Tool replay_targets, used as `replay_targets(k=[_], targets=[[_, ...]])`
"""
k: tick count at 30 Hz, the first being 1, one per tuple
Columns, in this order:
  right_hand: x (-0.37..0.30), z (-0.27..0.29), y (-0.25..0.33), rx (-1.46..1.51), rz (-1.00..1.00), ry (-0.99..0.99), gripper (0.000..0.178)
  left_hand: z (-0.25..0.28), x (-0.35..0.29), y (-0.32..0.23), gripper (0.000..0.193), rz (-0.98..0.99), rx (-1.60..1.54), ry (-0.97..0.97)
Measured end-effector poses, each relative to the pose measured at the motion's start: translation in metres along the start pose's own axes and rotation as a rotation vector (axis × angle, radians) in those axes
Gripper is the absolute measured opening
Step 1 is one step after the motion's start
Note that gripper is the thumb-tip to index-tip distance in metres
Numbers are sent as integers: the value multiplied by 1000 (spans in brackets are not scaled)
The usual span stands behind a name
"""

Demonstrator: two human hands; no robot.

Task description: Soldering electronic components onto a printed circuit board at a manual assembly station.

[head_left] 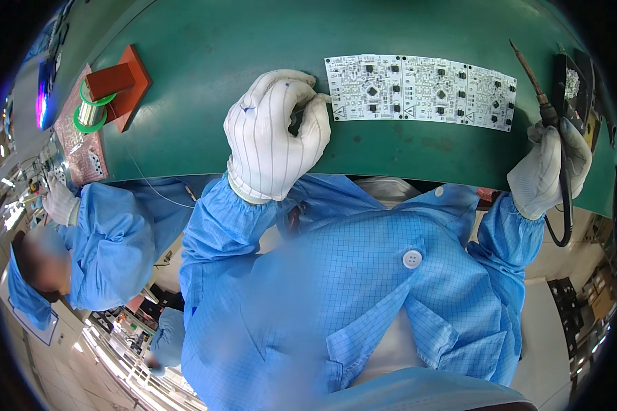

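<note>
My left hand (277,133), in a white striped glove, is closed in a pinch at the left end of a white circuit board panel (435,94). A thin solder wire (141,171) loops from a green-rimmed spool (91,113) toward my left forearm, and a short fine end shows at the pinched fingertips. The panel lies flat, with three joined sections carrying small black parts. At the far right, my gloved right hand (548,164) grips a soldering iron (538,89). Its tip points up and away, apart from the boards, and its black cable hangs below the hand.
The spool sits on a reddish-brown stand (131,89) on the green bench mat (233,41). Pink bubble wrap (82,147) lies at the left edge. Behind the iron stands a black holder (570,85) with silvery cleaning material. A co-worker in blue (120,240) works at the left.
</note>
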State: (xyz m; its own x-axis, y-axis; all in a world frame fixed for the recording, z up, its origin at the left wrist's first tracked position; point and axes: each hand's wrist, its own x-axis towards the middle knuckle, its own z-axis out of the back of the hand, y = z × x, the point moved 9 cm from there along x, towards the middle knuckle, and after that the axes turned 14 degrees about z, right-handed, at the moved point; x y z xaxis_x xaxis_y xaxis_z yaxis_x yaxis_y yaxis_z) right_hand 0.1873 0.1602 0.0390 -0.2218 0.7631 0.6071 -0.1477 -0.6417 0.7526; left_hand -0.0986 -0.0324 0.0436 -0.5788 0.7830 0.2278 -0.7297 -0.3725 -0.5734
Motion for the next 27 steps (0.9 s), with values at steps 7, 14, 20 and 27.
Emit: replay_targets(k=[7, 14, 20, 27], targets=[[0, 7, -3, -25, -4, -4, 19, 0, 0, 3, 11, 29, -65, 1], [1, -1, 1, -52, 24, 34, 15, 3, 1, 0, 11, 0, -66, -16], [-22, -32, 53, 236, 87, 164, 28, 4, -3, -4, 11, -43, -78, 95], [-59, -95, 127, 200, 576, 504, 33, 3, -16, -21, 14, -295, -24, 25]])
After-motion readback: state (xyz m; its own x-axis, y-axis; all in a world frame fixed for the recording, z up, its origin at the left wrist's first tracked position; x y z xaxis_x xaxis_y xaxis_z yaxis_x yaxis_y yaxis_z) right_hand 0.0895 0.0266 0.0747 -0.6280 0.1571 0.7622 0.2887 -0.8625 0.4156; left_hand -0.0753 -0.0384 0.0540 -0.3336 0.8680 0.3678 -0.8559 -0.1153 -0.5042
